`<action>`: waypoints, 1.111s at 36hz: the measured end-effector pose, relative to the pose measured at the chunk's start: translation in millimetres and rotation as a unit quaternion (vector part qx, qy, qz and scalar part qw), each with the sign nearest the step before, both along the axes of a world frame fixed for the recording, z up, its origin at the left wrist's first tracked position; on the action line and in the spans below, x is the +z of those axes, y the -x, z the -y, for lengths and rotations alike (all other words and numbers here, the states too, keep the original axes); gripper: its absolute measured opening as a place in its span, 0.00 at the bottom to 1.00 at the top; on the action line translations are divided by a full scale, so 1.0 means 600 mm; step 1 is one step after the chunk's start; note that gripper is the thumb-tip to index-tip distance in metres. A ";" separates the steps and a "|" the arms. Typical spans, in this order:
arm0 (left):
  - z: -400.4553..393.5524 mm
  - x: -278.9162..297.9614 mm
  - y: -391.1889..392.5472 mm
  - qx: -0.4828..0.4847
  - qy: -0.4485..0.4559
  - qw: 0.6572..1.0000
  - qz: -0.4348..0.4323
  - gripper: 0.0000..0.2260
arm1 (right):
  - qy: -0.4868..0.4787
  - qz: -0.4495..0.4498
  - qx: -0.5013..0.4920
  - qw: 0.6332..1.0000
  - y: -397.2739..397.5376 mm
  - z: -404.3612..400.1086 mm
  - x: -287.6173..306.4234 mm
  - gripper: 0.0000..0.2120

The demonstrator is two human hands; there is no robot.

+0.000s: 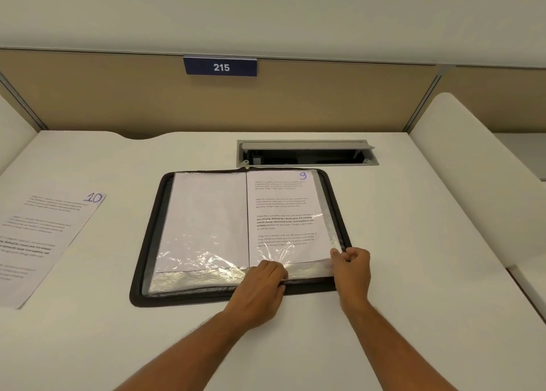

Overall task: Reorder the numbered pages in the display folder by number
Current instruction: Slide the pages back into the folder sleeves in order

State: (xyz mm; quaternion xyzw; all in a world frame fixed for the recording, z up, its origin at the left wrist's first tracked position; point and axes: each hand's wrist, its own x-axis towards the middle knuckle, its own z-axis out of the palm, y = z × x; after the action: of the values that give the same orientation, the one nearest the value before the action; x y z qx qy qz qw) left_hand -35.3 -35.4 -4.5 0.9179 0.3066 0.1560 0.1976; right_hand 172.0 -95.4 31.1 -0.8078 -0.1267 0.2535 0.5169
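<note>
Display folder (141,260) open flat at centre of frame on white desk (413,272), black zip edge all round. Right-hand sleeve holding page marked 9 (282,210), printed text facing up, number in blue at top right corner. Left-hand sleeve showing blank back of a sheet (206,213). Crinkled clear plastic (204,260) across lower part of both sleeves.

Left hand (261,287) at lower centre, on bottom edge of right sleeve, fingers curled and pinching the plastic edge. Right hand (351,269) at lower right corner of folder, thumb and fingers pinching the sleeve corner.

Loose page marked 10 (44,237) lying flat at left of frame, well apart from folder, angled. Open cable hatch (307,154) just above folder. Blue plate reading 215 (221,67) on tan partition (88,95), upper centre.
</note>
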 end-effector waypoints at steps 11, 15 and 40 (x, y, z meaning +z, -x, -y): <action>-0.010 0.037 0.025 0.029 0.115 0.991 0.067 0.12 | -0.008 -0.072 -0.025 0.997 0.015 -0.038 0.012 0.06; -0.032 0.068 0.031 0.132 0.228 0.956 0.131 0.10 | -0.053 0.013 -0.024 0.998 0.069 -0.048 0.055 0.08; -0.124 0.098 0.234 0.398 0.505 0.643 0.416 0.27 | -0.065 0.197 0.448 0.869 0.402 -0.129 0.041 0.09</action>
State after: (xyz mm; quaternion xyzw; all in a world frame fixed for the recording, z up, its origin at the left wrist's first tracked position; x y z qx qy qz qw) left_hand -175.8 39.3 54.1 0.3040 0.5587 0.4061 0.6561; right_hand -69.3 -18.1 55.8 -0.6617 -0.5908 0.2846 0.3635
